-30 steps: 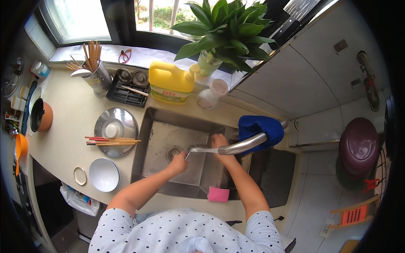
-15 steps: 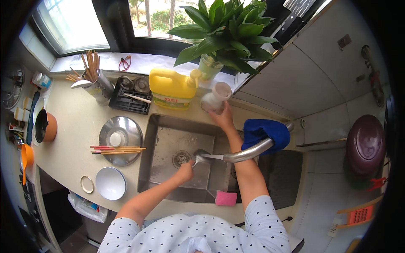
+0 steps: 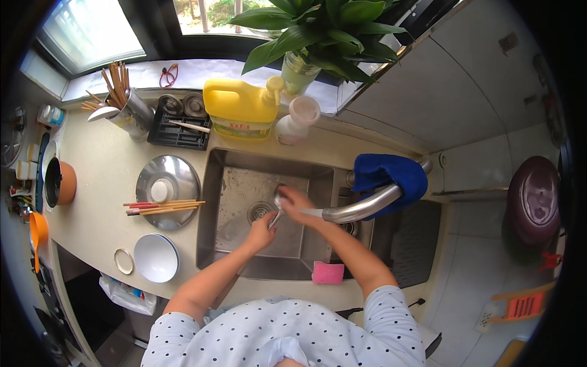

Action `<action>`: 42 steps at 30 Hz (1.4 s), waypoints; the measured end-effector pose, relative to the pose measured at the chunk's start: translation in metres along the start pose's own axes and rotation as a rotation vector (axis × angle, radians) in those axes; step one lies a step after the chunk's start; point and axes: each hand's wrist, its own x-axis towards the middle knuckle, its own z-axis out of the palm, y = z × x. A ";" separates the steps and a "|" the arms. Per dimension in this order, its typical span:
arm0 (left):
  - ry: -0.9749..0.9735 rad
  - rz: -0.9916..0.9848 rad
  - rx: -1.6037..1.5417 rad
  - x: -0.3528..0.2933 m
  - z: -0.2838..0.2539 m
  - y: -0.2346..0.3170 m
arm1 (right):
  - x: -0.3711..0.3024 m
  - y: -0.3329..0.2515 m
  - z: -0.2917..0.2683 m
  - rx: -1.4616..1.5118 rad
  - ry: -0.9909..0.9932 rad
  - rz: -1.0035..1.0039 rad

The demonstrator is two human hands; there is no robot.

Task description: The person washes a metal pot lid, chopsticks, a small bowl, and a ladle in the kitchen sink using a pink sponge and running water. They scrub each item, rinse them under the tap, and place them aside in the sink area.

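Note:
Over the steel sink [image 3: 244, 160], my left hand [image 3: 261, 232] is closed round the handle of a shiny metal spoon [image 3: 278, 213]. The spoon tilts upward, with its rounded end away from me. My right hand [image 3: 298, 207] is at that rounded end, its fingers blurred by motion and partly covering it. Just right of my hands, the curved metal faucet [image 3: 361, 208] reaches over the sink, its pale tip close to my right wrist. A whitish bottle [image 3: 295, 122] stands on the counter behind the sink, apart from both hands.
A blue cloth [image 3: 388, 177] hangs on the faucet; a pink sponge [image 3: 328, 273] lies at the sink's front edge. Left are a pot lid [image 3: 168, 214] bearing chopsticks [image 3: 165, 208] and white bowls [image 3: 157, 258]. Behind stand a yellow jug [image 3: 238, 110] and a leafy plant [image 3: 324, 37].
My right hand has let go of the whitish bottle, which now stands on the counter, and has come down to the spoon. My left hand keeps hold of the spoon. The view has shifted slightly.

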 end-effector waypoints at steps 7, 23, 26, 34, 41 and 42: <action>0.047 0.251 -0.076 0.012 0.010 -0.029 | 0.031 0.066 0.068 0.240 0.145 0.101; -0.506 0.325 0.019 0.018 -0.004 0.031 | -0.075 0.037 -0.043 0.288 0.274 0.479; -0.704 0.149 0.043 0.023 0.003 0.075 | -0.101 0.024 -0.084 0.659 0.139 0.598; -0.830 0.415 -0.008 0.074 0.027 0.055 | -0.157 0.017 -0.116 1.505 0.038 0.723; -0.348 0.746 0.079 0.069 0.012 0.045 | -0.127 -0.041 -0.085 1.522 0.220 0.635; -0.214 0.815 0.106 0.068 0.010 0.045 | -0.123 -0.044 -0.083 1.540 0.232 0.648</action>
